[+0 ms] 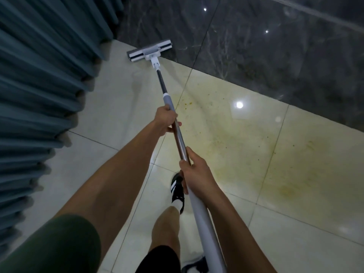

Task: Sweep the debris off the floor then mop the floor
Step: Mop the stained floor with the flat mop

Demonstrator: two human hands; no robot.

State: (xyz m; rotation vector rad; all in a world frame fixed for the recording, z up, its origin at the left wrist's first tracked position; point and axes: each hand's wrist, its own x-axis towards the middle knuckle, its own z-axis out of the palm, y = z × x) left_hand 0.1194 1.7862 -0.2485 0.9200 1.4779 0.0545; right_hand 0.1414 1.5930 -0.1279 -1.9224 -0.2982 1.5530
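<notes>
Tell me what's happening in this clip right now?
A person is mopping a pale tiled floor. The left hand grips the mop handle partway down, and the right hand grips it nearer the body. The mop head lies flat on the tiles in the far corner, where the dark marble wall meets the teal curtain. A yellowish stain with small specks spreads across the tiles to the right, away from the mop head.

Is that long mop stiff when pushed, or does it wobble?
Probably stiff: the mop pole runs straight between left hand and right hand. The head likely pivots at its joint. On the glossy floor it probably glides easily.
</notes>
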